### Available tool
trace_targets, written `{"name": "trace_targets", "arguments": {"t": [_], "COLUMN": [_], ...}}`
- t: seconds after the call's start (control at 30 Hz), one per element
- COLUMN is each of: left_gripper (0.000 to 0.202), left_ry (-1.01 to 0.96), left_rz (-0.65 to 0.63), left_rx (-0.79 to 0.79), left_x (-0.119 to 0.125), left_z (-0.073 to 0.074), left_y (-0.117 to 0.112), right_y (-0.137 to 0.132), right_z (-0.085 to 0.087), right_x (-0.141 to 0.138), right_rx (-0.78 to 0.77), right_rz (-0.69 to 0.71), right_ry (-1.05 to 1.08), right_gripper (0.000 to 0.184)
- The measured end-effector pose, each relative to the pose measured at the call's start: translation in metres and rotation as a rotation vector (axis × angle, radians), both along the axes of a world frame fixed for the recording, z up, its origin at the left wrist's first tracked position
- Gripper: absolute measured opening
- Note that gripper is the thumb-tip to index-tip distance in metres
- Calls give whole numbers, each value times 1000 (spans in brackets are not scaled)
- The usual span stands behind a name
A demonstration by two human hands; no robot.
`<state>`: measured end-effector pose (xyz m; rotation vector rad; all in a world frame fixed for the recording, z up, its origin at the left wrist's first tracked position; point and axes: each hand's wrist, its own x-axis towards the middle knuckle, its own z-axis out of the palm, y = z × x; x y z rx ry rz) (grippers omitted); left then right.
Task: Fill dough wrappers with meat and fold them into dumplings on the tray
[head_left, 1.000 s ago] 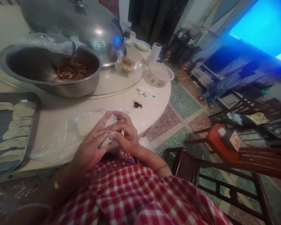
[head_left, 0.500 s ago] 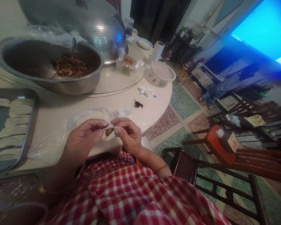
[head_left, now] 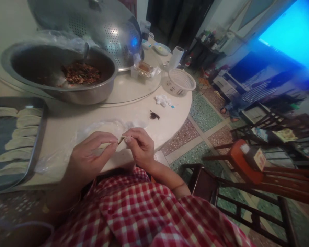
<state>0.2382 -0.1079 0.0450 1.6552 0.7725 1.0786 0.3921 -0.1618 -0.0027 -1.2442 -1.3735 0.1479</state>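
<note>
Dumpling [head_left: 122, 146] held up nr table [head_left: 59, 115] edge, btwn both hands: L hand [head_left: 90, 154] pinched on its L end, thumb vs. fingers; R hand [head_left: 142, 145] clamped on R end likewise. Plastic [head_left: 51, 160] on table just beyond. Tray [head_left: 0, 128] w/ folded dumplings [head_left: 20, 142] to L; bowl [head_left: 84, 96] w/ filling [head_left: 82, 73] & spoon [head_left: 86, 51] behind.

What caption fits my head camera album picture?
Bare left hand and right hand pinch a pale folded dough wrapper beside a curved cream table.
</note>
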Motion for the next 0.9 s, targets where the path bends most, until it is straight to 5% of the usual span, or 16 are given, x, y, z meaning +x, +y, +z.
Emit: {"name": "trace_targets", "arguments": {"t": [0.27, 0.47, 0.77, 0.9], "left_gripper": [8, 4, 10, 7], "left_ry": [46, 115, 87, 132], "left_rz": [-63, 98, -90, -70], "left_rx": [17, 43, 116, 316], "left_x": [-7, -6, -13, -13], "left_z": [2, 10, -6, -9], "left_y": [9, -4, 19, 20], "right_y": [0, 1, 5, 10], "right_z": [11, 17, 20, 23], "right_x": [-5, -6, -7, -9], "right_rx": [157, 218, 191, 209], "right_rz": [-16, 3, 2, -59], "right_ry": [-175, -189, -161, -181], "right_gripper": [22, 25, 21, 21]}}
